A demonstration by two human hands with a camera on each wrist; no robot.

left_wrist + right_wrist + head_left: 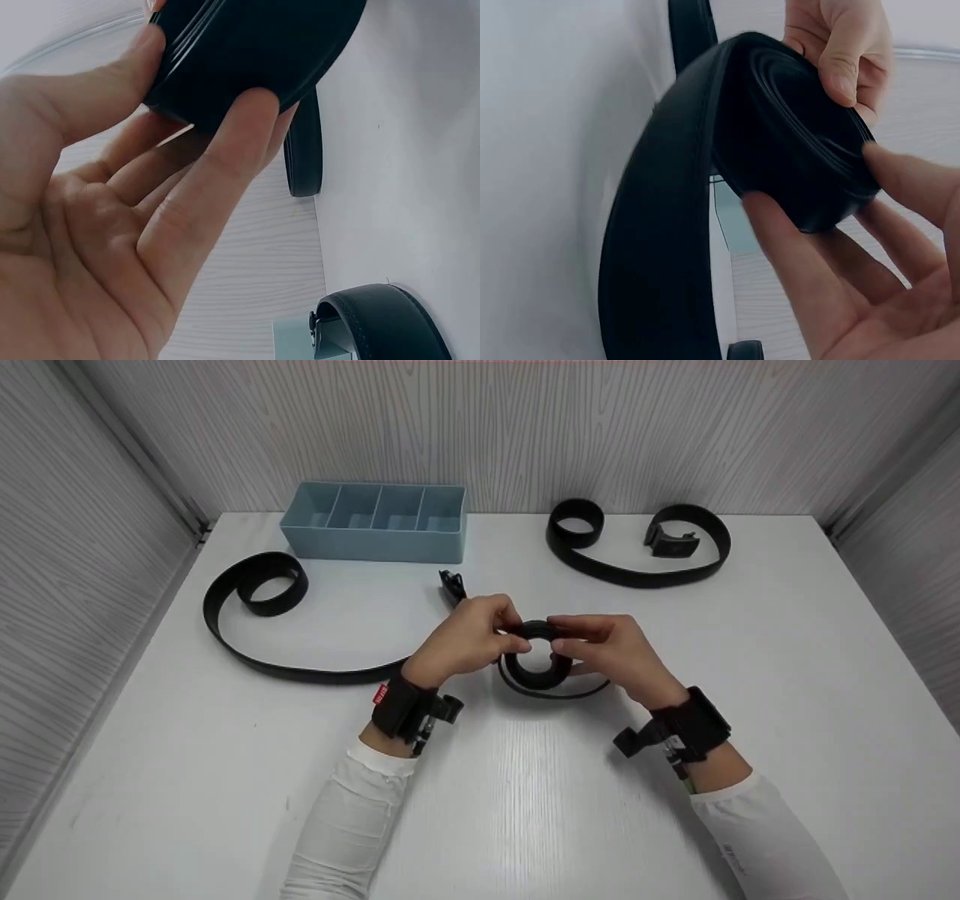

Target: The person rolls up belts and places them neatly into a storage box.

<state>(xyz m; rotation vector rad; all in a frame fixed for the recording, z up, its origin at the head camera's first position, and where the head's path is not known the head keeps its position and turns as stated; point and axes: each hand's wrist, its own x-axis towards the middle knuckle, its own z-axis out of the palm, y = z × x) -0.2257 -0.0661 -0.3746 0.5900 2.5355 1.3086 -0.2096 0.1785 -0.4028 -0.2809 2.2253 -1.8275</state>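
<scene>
A black belt rolled into a tight coil (535, 664) sits at the table's middle, held from both sides. My left hand (469, 639) pinches the coil (247, 52) between thumb and fingers on its left side. My right hand (600, 649) grips the coil (795, 165) on its right side, thumb on top, fingers beneath. The belt's loose outer turn (656, 255) hangs off the coil and trails on the table (525, 780) in front.
A second black belt (255, 607) lies half uncoiled at the left, its buckle end (452, 583) near my left hand. A third belt (637, 544) curls at the back right. A blue divided box (375, 521) stands at the back, against the wall.
</scene>
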